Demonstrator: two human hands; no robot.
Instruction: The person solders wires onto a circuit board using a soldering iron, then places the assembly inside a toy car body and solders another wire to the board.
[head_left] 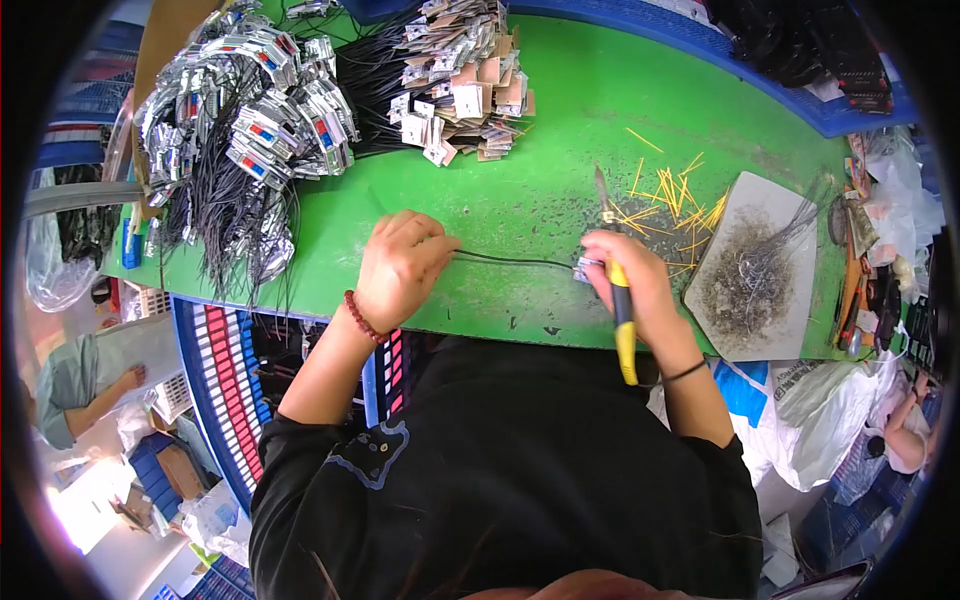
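My left hand [408, 265] is closed in a pinch on one end of a thin black cable [515, 260], which runs nearly straight across to the right. At its other end, a small silvery connector piece [582, 268] sits at the fingertips of my right hand [640, 285]. That same hand also grips a tool that looks like pliers [623, 325], with a yellow-and-black handle toward me and a narrow metal tip pointing away. My fingers cover the tool's middle and part of the connector.
A bundle of black cables with silvery ends [290, 130] lies on the green table [560, 90] at the far left, beside a stack of tagged cables [470, 90]. Yellow strips [675, 195] and a grey board [790, 215] with dark scraps and wires lie right.
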